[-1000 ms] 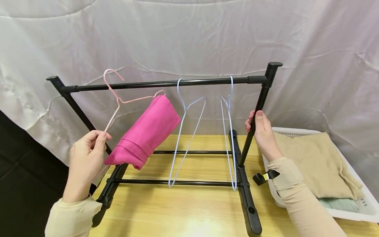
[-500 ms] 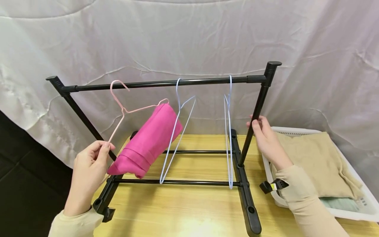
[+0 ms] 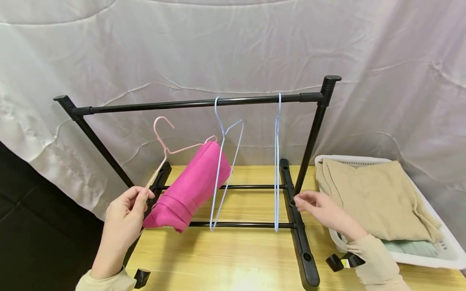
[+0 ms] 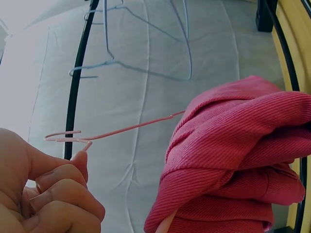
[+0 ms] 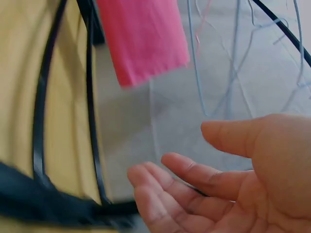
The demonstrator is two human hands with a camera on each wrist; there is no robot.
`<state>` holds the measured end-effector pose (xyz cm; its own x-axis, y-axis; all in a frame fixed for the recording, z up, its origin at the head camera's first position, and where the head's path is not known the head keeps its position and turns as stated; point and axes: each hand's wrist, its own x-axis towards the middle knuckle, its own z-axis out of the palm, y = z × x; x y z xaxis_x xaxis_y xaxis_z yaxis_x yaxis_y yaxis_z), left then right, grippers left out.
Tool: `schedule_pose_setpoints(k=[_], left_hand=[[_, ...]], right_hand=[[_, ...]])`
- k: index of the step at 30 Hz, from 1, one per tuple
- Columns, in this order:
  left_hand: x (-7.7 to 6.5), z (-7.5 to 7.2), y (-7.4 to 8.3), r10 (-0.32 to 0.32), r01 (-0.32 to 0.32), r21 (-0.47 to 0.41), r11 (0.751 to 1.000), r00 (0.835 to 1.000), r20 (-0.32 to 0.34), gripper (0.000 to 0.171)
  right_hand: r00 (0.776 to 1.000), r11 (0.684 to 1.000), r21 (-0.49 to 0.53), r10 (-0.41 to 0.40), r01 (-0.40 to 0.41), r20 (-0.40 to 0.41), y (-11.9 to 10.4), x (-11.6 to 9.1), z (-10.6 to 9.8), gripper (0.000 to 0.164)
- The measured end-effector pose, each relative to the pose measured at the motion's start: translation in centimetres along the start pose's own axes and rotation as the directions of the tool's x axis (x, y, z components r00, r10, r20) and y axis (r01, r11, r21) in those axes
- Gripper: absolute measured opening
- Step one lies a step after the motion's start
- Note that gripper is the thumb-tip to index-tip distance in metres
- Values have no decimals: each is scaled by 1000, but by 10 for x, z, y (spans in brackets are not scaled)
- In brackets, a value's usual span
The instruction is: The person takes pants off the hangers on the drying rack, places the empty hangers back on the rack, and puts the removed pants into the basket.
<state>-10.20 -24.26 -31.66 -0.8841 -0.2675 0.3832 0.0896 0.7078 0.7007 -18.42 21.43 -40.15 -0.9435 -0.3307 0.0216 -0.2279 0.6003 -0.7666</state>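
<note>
My left hand (image 3: 125, 218) pinches the left shoulder of a pink wire hanger (image 3: 187, 148). Over the hanger hangs a folded, bright pink twill garment (image 3: 193, 182), tilted; the left wrist view shows its layered folds. In the head view the hanger's hook appears below the black rail (image 3: 156, 106), off it. My right hand (image 3: 327, 210) has relaxed, slightly bent fingers with nothing between them, near the foot of the rack's right post (image 3: 310, 149). The right wrist view shows its palm (image 5: 282, 170) facing the rack.
Two light blue wire hangers, the left hanger (image 3: 224, 132) and the right hanger (image 3: 277, 169), hang bare from the rail. A white basket (image 3: 433, 260) at the right holds a folded tan cloth (image 3: 375, 198) over a pale green one (image 3: 411, 247). A grey curtain (image 3: 233, 48) hangs behind.
My left hand has moved the pink hanger and garment down and to the right, its hook dropping below the rail. My right hand has let go of the right post and come lower.
</note>
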Motion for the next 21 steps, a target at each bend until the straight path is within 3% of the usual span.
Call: schedule_pose_setpoints(k=[4,7,11,15,18,21], left_hand=[[-6,7,-1,3,-3,-18,1000,1000,17,27],[-9,13,-4,10,-10,-22,1000,1000,18,25],[-13,23,-7,14,-12,-45,999,999,42,24],[-21,32,-5,6,0,-81,997,997,81,25],[-28,36,-2,-15,24,-91,996,995,103,28],[-35,38,1,-47,61,-117,991,991,125,29]], right_hand=[[990,982,187,-42,16,135,3,5,29,46],[974,940,342,-57,-22,221,-2,13,54,50],[947,844,517,-33,-145,319,-11,26,86,61],[927,769,596,-8,-233,374,-18,40,113,70],[926,714,645,11,-272,378,-27,51,129,77],[928,637,706,37,-308,371,-35,59,141,83]])
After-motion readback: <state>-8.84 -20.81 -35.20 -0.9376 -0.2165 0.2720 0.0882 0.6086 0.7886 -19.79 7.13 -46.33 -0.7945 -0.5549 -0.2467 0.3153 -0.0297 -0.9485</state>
